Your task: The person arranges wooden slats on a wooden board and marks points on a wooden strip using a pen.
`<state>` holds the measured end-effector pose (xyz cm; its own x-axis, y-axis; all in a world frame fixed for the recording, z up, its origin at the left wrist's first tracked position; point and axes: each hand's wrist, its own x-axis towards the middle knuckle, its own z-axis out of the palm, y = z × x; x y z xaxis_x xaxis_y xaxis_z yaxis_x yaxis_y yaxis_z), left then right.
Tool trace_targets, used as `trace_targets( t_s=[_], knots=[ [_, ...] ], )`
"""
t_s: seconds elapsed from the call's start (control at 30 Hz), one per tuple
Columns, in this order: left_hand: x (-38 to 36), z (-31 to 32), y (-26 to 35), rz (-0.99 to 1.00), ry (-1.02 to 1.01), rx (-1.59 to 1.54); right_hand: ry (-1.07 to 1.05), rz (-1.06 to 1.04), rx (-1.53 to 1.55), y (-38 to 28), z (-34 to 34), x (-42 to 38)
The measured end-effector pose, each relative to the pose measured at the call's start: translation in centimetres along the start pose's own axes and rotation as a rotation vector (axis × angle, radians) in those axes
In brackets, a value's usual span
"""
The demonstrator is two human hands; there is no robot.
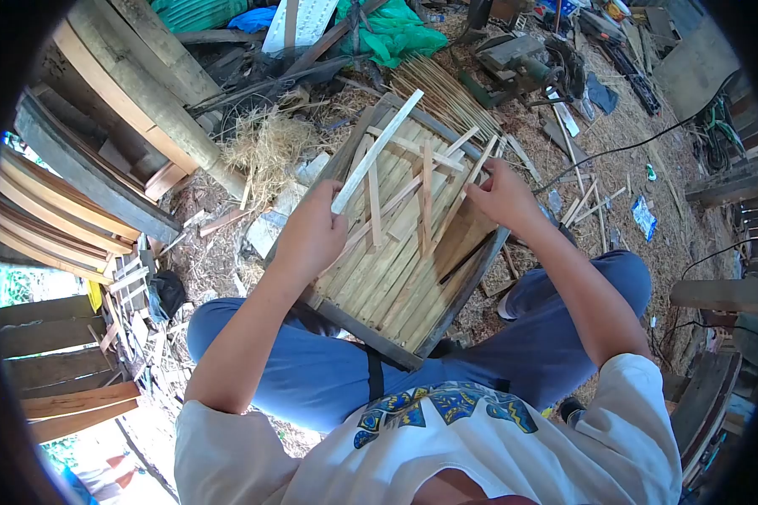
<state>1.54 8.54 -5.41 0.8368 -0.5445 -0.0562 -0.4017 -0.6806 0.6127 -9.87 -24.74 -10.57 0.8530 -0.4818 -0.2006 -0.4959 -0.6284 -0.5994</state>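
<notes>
Pale strip (379, 149) juts from left fingers (339, 224)

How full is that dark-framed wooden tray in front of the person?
Partly full: flat pale wooden strips cover most of the tray, but a bare brown patch shows toward its right side.

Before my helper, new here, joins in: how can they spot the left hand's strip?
Find the dark-rimmed tray over the lap. At its left side, the left hand grips the strip. Unlike the tanner strips nearby, this looks nearly white.
</notes>
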Motion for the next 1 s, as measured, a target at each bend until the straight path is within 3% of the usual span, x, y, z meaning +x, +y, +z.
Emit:
trace_targets(
  t_s=[0.07, 0.17, 0.47, 0.57, 0.67, 1.0],
  knots=[
    [0.2, 0.2, -0.6, 0.029, 0.052, -0.035, 0.150, -0.093, -0.162, -1.1, -0.2, -0.4],
    [0.2, -1.6, 1.4, -0.145, -0.060, -0.089, 0.188, -0.248, -0.149, -1.8, -0.7, -0.5],
    [0.6, -3.5, 0.8, -0.128, 0.038, -0.071, 0.050, -0.519, -0.038, -3.3, 1.3, -1.7],
    [0.3, -2.8, 0.6, -0.082, 0.037, -0.069, 0.165, -0.843, -0.111, -3.2, 2.4, -1.3],
    [0.1, -2.7, 1.4, -0.081, 0.024, -0.046, 0.085, -0.909, -0.137, -4.0, 3.2, -1.4],
    [0.4, -2.1, 1.2, -0.076, -0.077, -0.010, 0.127, -1.002, -0.213, -5.6, 5.7, -0.8]
  ],
)
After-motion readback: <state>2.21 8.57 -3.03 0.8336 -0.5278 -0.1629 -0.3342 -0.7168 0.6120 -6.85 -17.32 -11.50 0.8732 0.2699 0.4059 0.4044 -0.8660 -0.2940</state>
